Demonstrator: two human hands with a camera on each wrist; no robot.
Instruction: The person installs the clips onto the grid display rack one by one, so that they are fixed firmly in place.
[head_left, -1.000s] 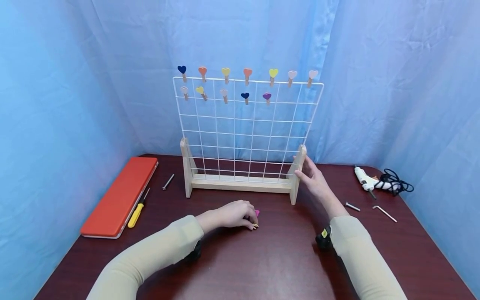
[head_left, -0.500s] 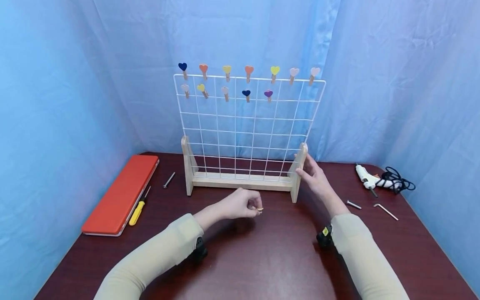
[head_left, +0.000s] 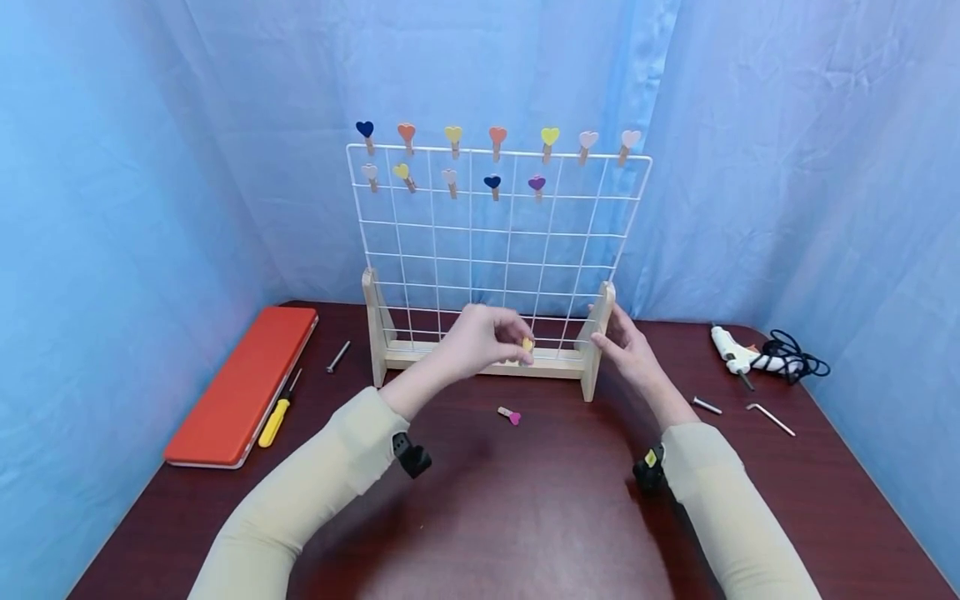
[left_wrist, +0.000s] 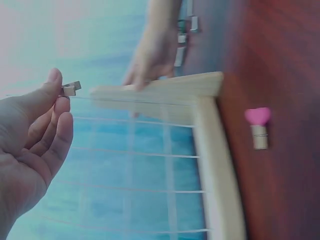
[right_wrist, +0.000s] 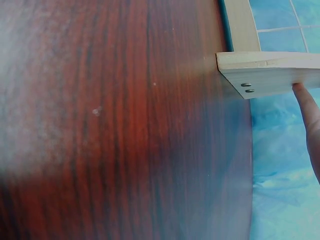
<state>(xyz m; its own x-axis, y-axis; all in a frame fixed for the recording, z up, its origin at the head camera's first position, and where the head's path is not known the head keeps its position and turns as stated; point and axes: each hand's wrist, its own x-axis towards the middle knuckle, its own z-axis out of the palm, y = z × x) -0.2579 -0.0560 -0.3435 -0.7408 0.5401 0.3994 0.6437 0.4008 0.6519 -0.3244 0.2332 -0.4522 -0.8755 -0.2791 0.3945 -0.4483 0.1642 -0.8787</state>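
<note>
The left hand [head_left: 483, 337] pinches a small yellow clip [head_left: 527, 343] between thumb and fingertips, in front of the lower part of the white wire grid [head_left: 470, 227]; the left wrist view shows the clip's wooden end poking out past the thumb. The right hand [head_left: 628, 350] grasps the wooden upright [head_left: 592, 367] at the right end of the stand, thumb on the near side and fingers behind. A pink clip [head_left: 513, 417] lies loose on the table [head_left: 480, 525], just in front of the stand. Seven clips sit along the top wire and five along the wire below, whose right end carries none.

The work in hand looks like bringing a clip to the grid. It would go best with the clip's two tails squeezed together so its mouth gapes before it meets a wire, then eased square onto the wire and let go gently. A firm right hand should stop the upright rocking, and the left knuckles are best kept away from the hung clips.

No brand or wording can be read. The wrist camera's yellow sticker [head_left: 650, 459] bears a mark too small to make out. The red case [head_left: 240, 387] by the table's left edge and the glue gun [head_left: 727, 350] near its far right corner show no legible print.
</note>
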